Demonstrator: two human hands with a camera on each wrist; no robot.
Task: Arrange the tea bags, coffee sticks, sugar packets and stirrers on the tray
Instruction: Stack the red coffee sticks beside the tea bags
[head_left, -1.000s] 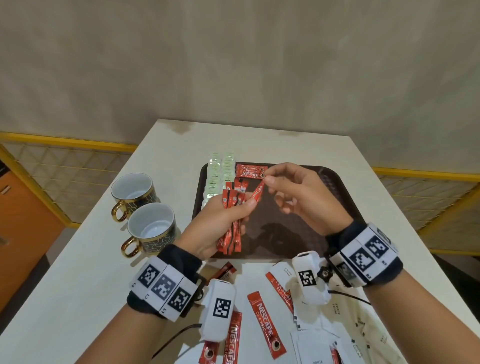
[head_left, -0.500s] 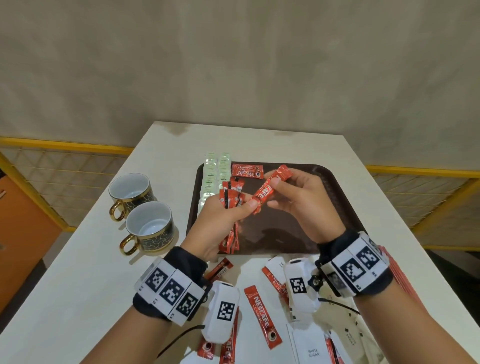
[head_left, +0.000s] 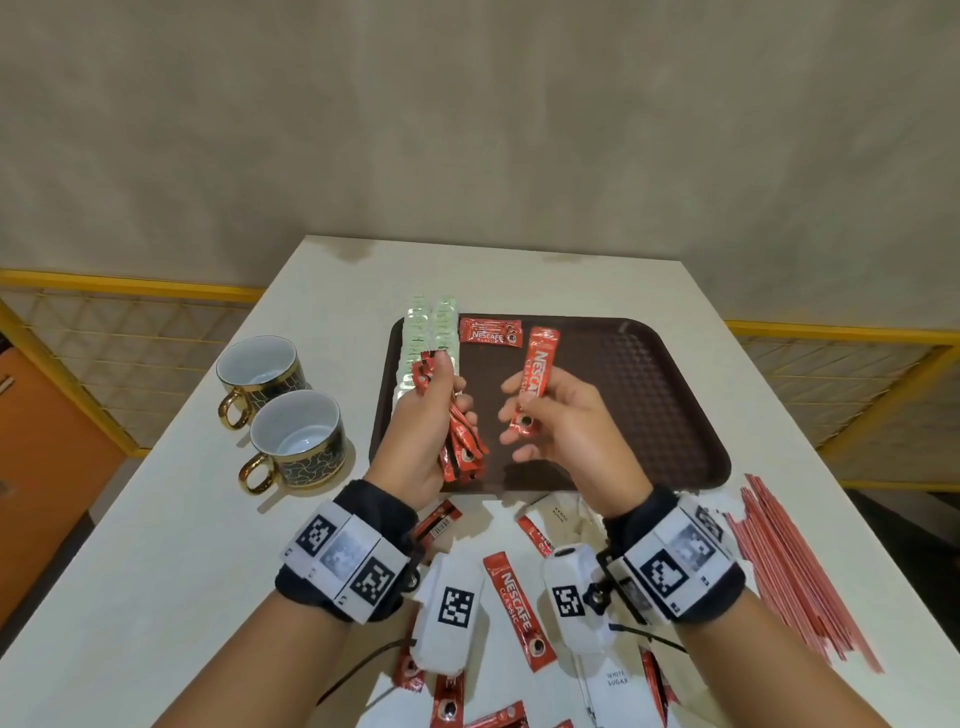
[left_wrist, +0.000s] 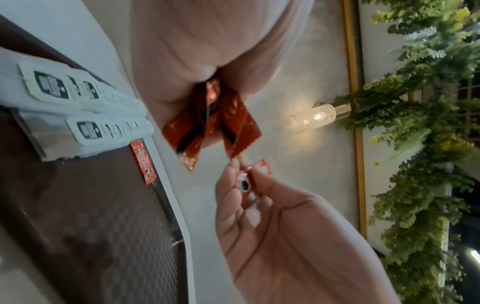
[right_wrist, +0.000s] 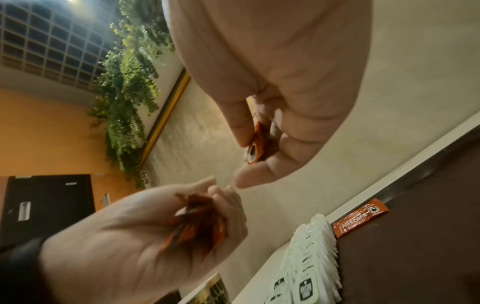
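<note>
A dark brown tray (head_left: 649, 395) lies on the white table. Two rows of pale green tea bags (head_left: 431, 332) run along its left side, with one red coffee stick (head_left: 491, 331) lying flat beside them. My left hand (head_left: 434, 415) grips a bundle of red coffee sticks (head_left: 462, 447) above the tray's left part. My right hand (head_left: 545, 421) pinches a single coffee stick (head_left: 537, 382) upright, just right of the bundle. In the wrist views the bundle (left_wrist: 210, 123) and the single stick (right_wrist: 255, 148) show between the fingers.
Two gold-handled cups (head_left: 291, 410) stand left of the tray. Loose coffee sticks (head_left: 519, 608) and white sugar packets (head_left: 613, 680) lie on the near table. A pile of red stirrers (head_left: 795, 571) lies at the right, near the table edge.
My right hand has pulled one coffee stick free of the bundle and turned it upright. The hands have drawn a little apart, and my left hand has tilted the bundle.
</note>
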